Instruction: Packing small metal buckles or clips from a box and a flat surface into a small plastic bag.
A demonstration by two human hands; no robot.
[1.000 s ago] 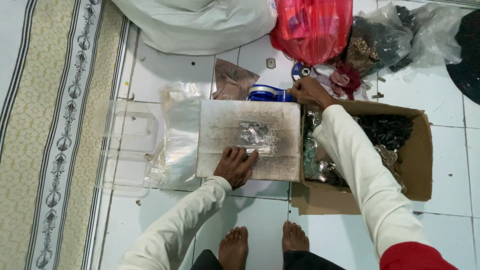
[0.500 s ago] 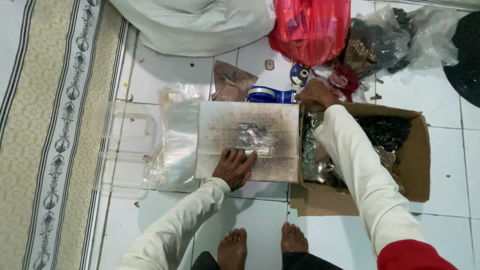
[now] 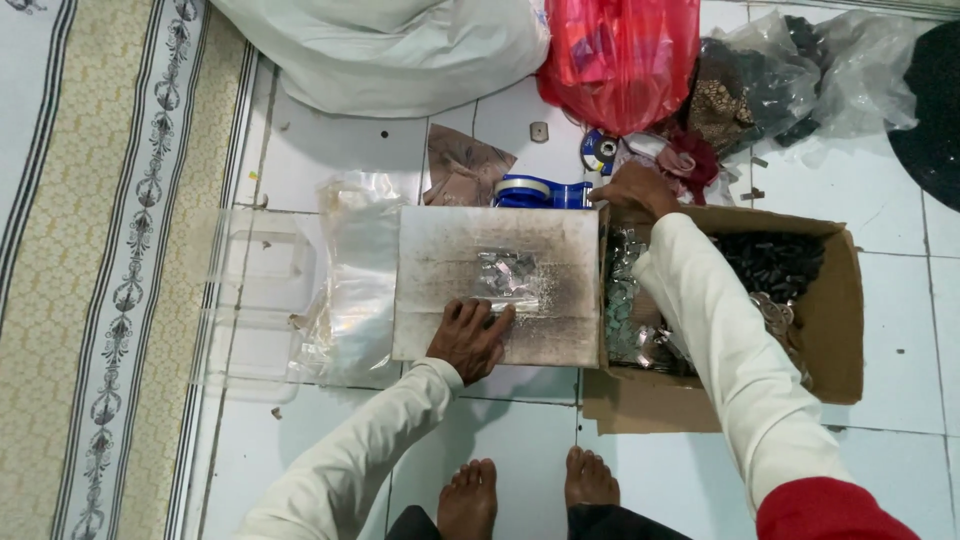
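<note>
- White and smudged with dark marks, the flat board lies on the tiled floor, straight ahead of the person's bare feet.
- The left hand rests flat on the near edge of this board, palm down, the fingers stretched out and not closed around anything.
- A small heap of shiny silver pieces sits in the middle of the board, just beyond the fingertips of the left hand; if they touch it, I cannot tell.
- The right hand is at the far left corner of the cardboard box, with the fingers bent downward; whether it grasps something there or only touches the edge is not visible.
- The blue tape dispenser lies just beside the right hand, against the far edge of the board.
- The cardboard box stands open and touches the right side of the board; inside are dark small parts at the far side and silver pieces wrapped in clear plastic at the left side, partly covered by the right sleeve.
- Clear plastic bags lie at the left of the board, and a clear plastic container is further left, near the patterned mat.
- A red plastic bag and a big white sack are at the far side, well apart from the board.
</note>
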